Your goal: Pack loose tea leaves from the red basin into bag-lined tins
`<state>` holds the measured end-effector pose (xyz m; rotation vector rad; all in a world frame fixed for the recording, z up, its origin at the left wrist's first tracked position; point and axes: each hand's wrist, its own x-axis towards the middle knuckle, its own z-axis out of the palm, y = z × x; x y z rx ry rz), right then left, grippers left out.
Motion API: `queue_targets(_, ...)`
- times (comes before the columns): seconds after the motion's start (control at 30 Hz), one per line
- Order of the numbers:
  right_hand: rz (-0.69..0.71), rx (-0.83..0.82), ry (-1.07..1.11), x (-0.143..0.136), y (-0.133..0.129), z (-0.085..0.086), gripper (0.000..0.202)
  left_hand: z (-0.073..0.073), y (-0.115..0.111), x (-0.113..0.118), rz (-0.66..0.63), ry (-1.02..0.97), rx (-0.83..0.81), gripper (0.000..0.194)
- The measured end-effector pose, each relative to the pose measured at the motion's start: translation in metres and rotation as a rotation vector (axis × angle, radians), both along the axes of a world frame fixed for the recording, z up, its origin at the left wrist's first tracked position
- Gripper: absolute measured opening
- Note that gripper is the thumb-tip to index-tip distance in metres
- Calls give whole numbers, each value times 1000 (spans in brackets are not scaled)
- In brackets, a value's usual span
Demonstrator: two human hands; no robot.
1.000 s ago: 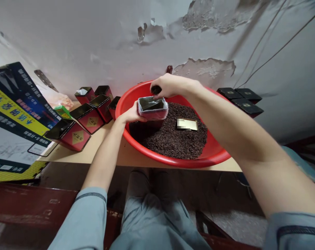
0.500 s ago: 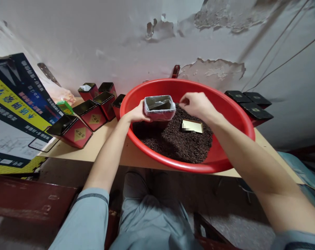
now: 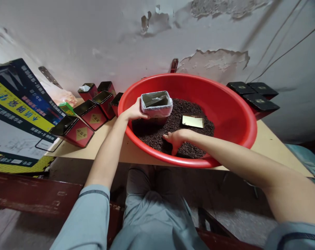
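My left hand is closed round the left side of a tea tin lined with a clear plastic bag. Held over the left part of a large red basin, the tin has its mouth facing up. Dark loose tea leaves cover the basin's bottom. My right hand reaches down to the tea near the front rim, its fingers apart and some tips hidden in the leaves. On the tea behind that hand lies a pale rectangular lid-like piece.
Several open red-and-black tins stand left of the basin on the wooden table. Several black-topped tins stand at its right. A printed cardboard box leans at the far left, and a peeling wall rises behind.
My right hand has come down from above the tea beside the tin to the tea near the front rim, and its fingers have spread. The left hand still holds the tin.
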<state>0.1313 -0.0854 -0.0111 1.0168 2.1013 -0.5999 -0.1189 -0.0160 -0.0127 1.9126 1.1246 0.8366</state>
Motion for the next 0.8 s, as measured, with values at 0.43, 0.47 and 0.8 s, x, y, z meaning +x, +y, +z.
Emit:
queue_targets(0.43, 51, -53, 100, 13, 16, -29, 166, -1, 0, 2, 3, -46, 6, 145)
queue_targets(0.47, 55, -55, 92, 12, 16, -31, 166, 0, -1, 2, 6, -42, -2, 143)
queue_targets(0.8, 117, -89, 22, -1, 3, -24, 161, 0, -2, 3, 26, -76, -22, 134)
